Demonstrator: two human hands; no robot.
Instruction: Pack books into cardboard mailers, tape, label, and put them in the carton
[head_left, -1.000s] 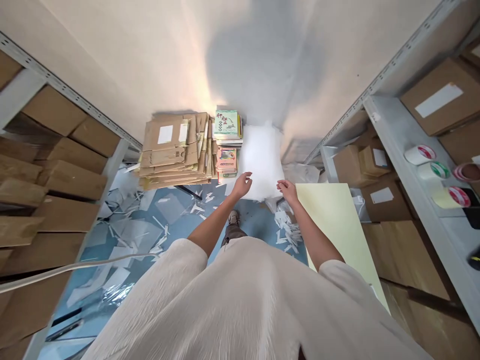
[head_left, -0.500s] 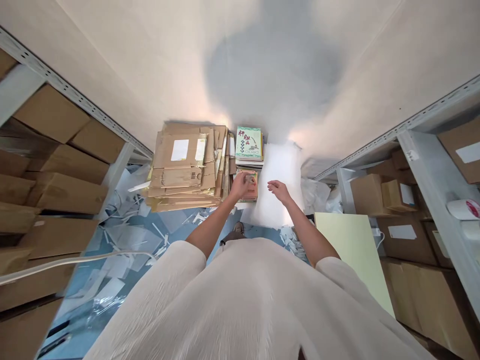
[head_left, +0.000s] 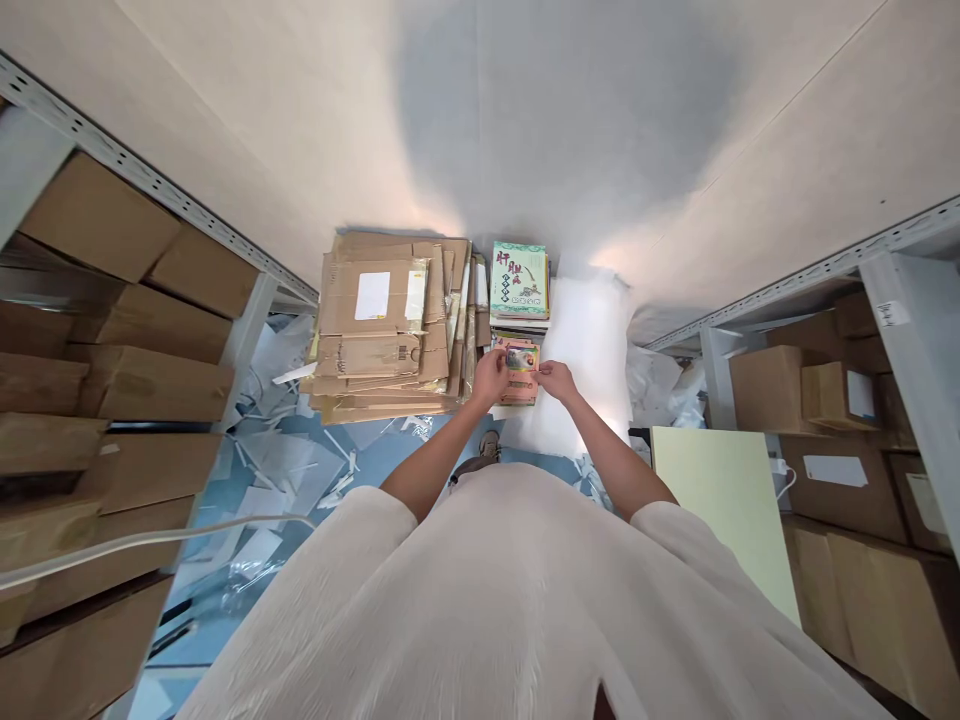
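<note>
Between my hands is a small card point(head_left: 523, 358) with a colourful border and a picture in the middle. It lies over or just above a pink book point(head_left: 517, 390). My left hand point(head_left: 491, 379) pinches the card's left edge, fingers closed. At the card's lower right corner, the fingers of my right hand point(head_left: 557, 381) are also pressed together on it. Right behind the pink book stands a stack of books topped by a green-and-white book point(head_left: 519, 280) with dark red lettering.
Flattened cardboard boxes point(head_left: 375, 350) are piled to the left. White foam sheeting point(head_left: 589, 350) lies to the right, with a pale yellow board point(head_left: 724, 510) nearer me. Shelves of cartons point(head_left: 150, 380) flank both sides. Paper scraps point(head_left: 292, 470) litter the blue floor.
Both hands have come together over the pink book, the right one moving left relative to the foam. The colourful card now shows between them. The view has shifted slightly.
</note>
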